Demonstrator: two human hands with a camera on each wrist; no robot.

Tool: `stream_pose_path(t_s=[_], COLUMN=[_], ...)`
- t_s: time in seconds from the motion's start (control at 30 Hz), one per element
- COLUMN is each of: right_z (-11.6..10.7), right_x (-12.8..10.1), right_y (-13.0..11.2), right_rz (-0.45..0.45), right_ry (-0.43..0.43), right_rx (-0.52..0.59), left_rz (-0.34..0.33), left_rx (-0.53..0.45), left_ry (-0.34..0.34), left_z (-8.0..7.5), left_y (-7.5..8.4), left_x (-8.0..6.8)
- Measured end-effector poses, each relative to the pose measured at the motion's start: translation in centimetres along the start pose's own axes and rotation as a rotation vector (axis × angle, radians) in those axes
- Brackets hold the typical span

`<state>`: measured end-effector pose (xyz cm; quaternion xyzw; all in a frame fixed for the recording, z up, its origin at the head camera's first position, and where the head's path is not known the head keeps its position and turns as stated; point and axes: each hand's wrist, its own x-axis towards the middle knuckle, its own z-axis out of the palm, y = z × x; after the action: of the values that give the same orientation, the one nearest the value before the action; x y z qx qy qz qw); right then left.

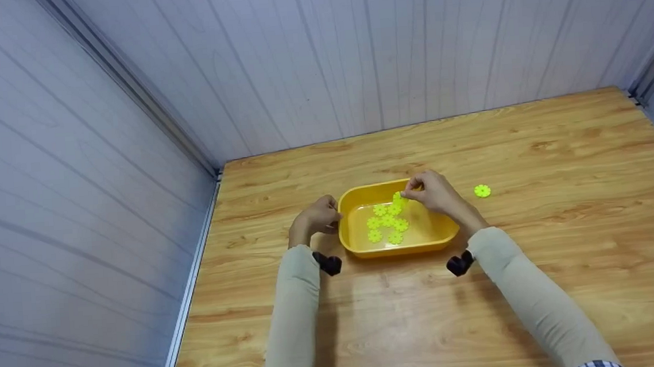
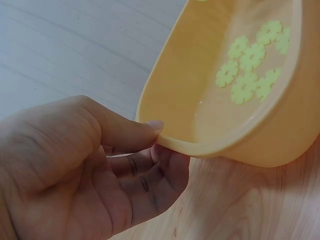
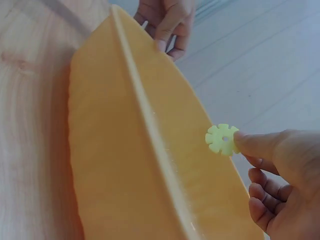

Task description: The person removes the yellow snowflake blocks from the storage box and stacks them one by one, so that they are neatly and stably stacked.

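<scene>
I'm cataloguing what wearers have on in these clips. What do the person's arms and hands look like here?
Both arms are covered by long, snug beige sleeves that end at the wrists. A small black camera mount sits at the left wrist and another at the right. A bit of checked fabric shows at the right upper arm. The left hand and right hand are bare: no gloves, no rings visible.

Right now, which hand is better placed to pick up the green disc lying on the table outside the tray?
Probably the right hand: the loose disc lies on its side, though it already pinches one disc. The left hand grips the yellow tray rim.
</scene>
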<state>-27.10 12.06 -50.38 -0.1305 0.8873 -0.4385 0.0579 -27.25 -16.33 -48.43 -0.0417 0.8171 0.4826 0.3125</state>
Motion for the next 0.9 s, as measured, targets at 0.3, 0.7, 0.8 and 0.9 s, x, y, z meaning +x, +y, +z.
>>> stream_pose_path(t_s=[0.3, 0.7, 0.8, 0.9], right_z=[-1.7, -3.6, -4.0, -4.3], right_x=[-0.3, -0.9, -1.0, -1.2], right_y=[0.8, 2.0, 2.3, 2.7], right_rz=[0.082, 0.098, 0.112, 0.109], right_ry=[0.023, 0.076, 0.075, 0.078], right_rx=[0.066, 0.078, 0.089, 0.101], left_rz=[0.004, -0.016, -0.012, -0.004], left_rx=[0.023, 0.028, 0.024, 0.021], left_ry=[0.015, 0.022, 0.014, 0.012], left_z=[-0.1, -0.1, -0.1, -0.2], left_y=[0.0, 0.0, 0.0, -0.1], left_x=[0.0, 0.2, 0.1, 0.1])
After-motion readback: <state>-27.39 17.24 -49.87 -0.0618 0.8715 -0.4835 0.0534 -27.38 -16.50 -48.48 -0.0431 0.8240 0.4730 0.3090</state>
